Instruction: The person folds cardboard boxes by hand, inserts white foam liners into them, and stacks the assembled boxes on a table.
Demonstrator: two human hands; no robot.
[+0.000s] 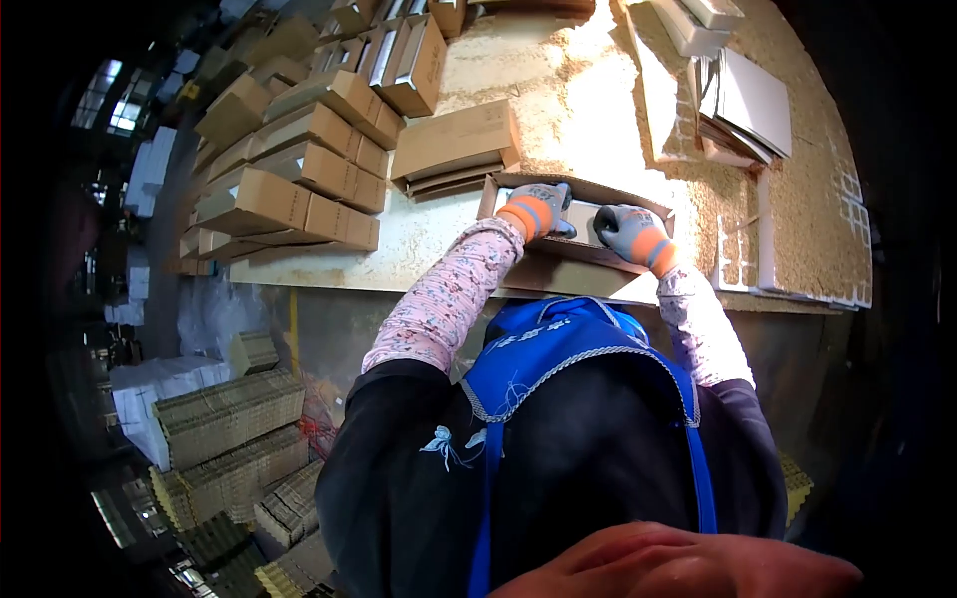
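Box (588, 253) long, brown, open-topped, pale inside — left hand (538, 207) part open, right hand (634, 235) curled — any hold unclear.

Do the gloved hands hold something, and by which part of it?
It cannot be told: the grey-and-orange gloved left hand and right hand reach into the open brown cardboard box, any grip hidden.

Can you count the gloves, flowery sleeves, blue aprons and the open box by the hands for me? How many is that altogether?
Gloves: 2
Flowery sleeves: 2
Blue apron: 1
Open box: 1
Total: 6
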